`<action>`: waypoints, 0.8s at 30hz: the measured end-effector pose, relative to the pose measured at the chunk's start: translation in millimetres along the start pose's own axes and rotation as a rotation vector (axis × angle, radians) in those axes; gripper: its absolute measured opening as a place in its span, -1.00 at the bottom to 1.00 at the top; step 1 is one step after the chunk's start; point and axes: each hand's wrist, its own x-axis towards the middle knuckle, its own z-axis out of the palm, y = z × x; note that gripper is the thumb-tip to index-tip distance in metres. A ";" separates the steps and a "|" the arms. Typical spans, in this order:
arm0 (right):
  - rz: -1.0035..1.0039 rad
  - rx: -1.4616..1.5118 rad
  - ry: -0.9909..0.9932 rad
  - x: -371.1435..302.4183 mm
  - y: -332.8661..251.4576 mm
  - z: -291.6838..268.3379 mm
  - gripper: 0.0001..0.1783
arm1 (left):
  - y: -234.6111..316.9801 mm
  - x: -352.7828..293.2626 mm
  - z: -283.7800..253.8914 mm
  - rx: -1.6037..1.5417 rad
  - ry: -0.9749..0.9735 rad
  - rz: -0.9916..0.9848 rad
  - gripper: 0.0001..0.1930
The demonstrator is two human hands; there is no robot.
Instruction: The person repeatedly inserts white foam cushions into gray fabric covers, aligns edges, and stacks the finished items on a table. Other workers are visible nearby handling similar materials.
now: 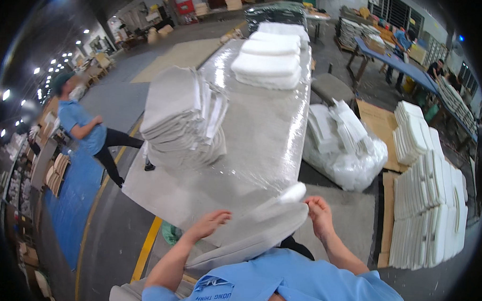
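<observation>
A light grey fabric cushion cover (249, 230) lies across the near edge of the table against my body, with white padding (292, 193) showing at its right end. My right hand (319, 214) pinches the cover's edge at that end, beside the padding. Over the cover's left part, my left hand (209, 225) has its fingers stretched out and holds nothing. Farther along stands a tall stack of folded grey covers (178, 114), some with white edges showing. White cushion pads (268, 61) are piled at the table's far end.
The long table (247, 129) is wrapped in clear film. To its right are a plastic bag (352, 159) of white pieces and tall stacks of white pads (424, 210) on cardboard. A person (83, 121) in blue walks at the left. Others work at a blue table (398, 63).
</observation>
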 end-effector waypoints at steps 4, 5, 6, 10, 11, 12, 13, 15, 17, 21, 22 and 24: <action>0.278 0.149 -0.124 -0.3 70.6 -2.0 -0.51 | 55.7 36.4 48.0 0.096 -0.235 -0.065 -0.60; 0.283 0.259 -0.218 -11.9 76.9 18.1 -0.40 | 44.4 34.8 46.0 0.039 -0.295 -0.053 -0.61; 0.325 0.304 -0.250 -18.2 72.1 23.0 -0.38 | 37.6 33.7 44.4 -0.019 -0.364 -0.036 -0.61; 0.504 0.447 -0.337 -36.3 39.7 33.3 -0.30 | 44.9 30.1 46.4 0.014 -0.398 -0.058 -0.66; 0.552 0.484 -0.351 -36.2 39.8 35.5 -0.27 | 45.6 29.6 44.8 0.037 -0.416 -0.049 -0.68; 0.577 0.442 -0.356 -34.7 41.8 31.4 -0.26 | 46.2 31.4 46.6 0.059 -0.453 -0.037 -0.70; 0.601 0.403 -0.366 -30.3 43.5 26.4 -0.24 | 46.7 32.1 46.2 0.086 -0.486 -0.028 -0.73; 0.631 0.412 -0.374 -26.3 50.8 17.3 -0.26 | 44.9 31.3 47.6 0.117 -0.517 0.023 -0.76; 0.649 0.512 -0.367 -25.2 58.8 13.1 -0.35 | 38.7 29.1 50.7 0.117 -0.488 0.100 -0.78; 0.631 0.532 -0.363 -21.2 65.7 10.8 -0.32 | 33.9 26.5 53.2 0.080 -0.384 0.152 -0.78; 0.616 0.519 -0.363 -20.9 66.7 10.8 -0.31 | 36.9 25.9 53.9 0.080 -0.377 0.125 -0.78; 0.591 0.503 -0.359 -21.2 68.3 12.1 -0.30 | 40.7 25.5 56.7 0.101 -0.428 0.072 -0.77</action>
